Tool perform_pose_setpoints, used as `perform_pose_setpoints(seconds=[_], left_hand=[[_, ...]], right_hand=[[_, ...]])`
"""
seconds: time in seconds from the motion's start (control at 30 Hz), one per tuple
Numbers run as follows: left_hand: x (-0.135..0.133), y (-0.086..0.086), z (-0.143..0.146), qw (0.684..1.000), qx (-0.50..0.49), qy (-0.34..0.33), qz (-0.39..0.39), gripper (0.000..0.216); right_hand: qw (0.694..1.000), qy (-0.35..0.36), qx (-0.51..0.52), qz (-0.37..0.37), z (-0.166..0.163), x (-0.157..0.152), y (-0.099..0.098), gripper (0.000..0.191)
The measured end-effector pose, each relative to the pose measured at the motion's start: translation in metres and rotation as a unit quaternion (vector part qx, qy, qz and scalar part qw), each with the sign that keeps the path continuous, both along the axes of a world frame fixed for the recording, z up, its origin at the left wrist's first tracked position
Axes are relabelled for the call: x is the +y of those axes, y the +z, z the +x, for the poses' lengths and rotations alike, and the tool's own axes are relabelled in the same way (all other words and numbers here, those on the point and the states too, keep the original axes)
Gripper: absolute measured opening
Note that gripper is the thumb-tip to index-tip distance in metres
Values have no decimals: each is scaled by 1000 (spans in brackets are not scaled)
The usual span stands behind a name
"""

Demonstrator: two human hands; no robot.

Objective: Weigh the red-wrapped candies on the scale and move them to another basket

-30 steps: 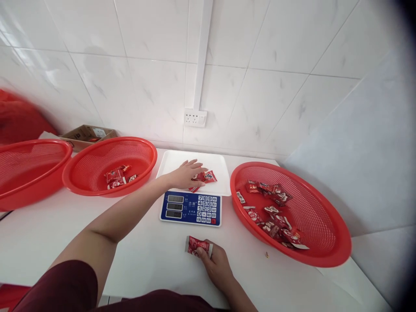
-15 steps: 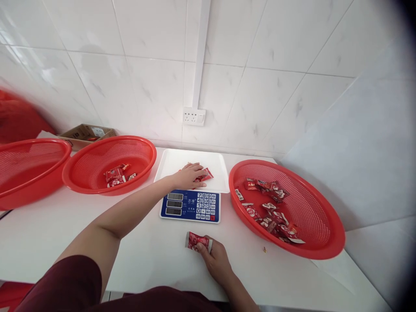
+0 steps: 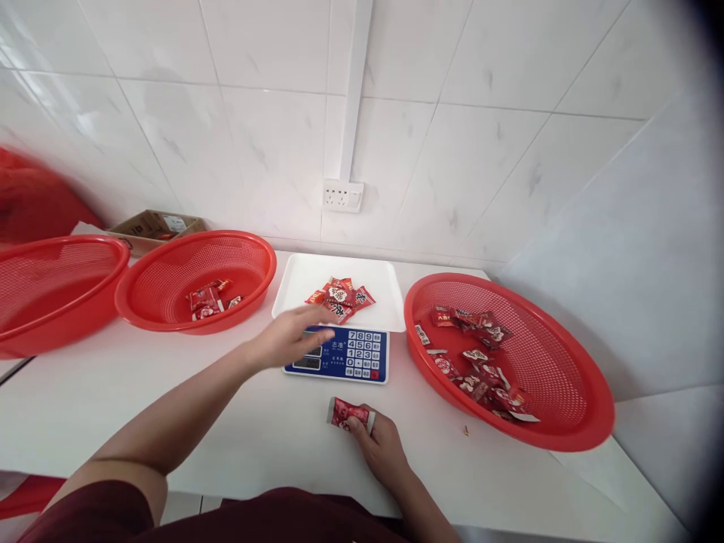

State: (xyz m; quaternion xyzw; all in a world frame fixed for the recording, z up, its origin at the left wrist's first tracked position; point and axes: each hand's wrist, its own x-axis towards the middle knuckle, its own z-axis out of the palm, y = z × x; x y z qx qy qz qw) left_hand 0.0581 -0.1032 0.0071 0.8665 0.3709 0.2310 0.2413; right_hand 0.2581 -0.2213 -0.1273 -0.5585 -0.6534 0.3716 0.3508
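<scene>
My left hand (image 3: 291,337) hovers over the left part of the scale's blue keypad panel (image 3: 339,354), covering some of its displays. Its fingers are stretched out and nothing is in them. Several red snack packets (image 3: 341,296) lie in a small pile on the white scale tray (image 3: 294,283), just beyond my fingertips. Lower down, in front of the scale, my right hand (image 3: 380,445) pinches a red snack packet (image 3: 346,415) between thumb and fingers, above the white table.
On the right stands a red basket (image 3: 593,392) with several packets. Another red basket (image 3: 130,302) with a few packets stands on the left, beside a further red basket (image 3: 107,294). A cardboard box (image 3: 147,241) sits behind them. A tiny yellowish scrap (image 3: 467,431) lies on the table (image 3: 254,445).
My left hand has lifted off the packets on the scale tray and drawn back toward the left, uncovering the pile. My right hand still holds its packet in nearly the same place.
</scene>
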Motion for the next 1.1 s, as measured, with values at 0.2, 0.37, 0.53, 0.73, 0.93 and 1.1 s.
perform_pose_setpoints(seconds=[0.2,0.37,0.53,0.73,0.93,1.1], left_hand=[[-52,-57,5,985,64,-33,-157,50],[-60,-79,21,959,19,-37,-281,35],[-61,-84,27,922,-60,-32,-382,32],[-64,-88,26,899,-116,-32,-420,34],[-65,-93,30,888,-152,-24,-434,39],[-66,-96,32,871,-165,-39,-460,43]], right_hand=[[1000,6,21,-1,1,0,-2,36],[1000,11,28,5,2,-1,-3,35],[999,7,33,2,3,-1,-4,38],[997,26,71,6,3,-2,-2,44],[998,28,61,5,3,-3,0,50],[999,21,27,15,3,-2,-4,48]])
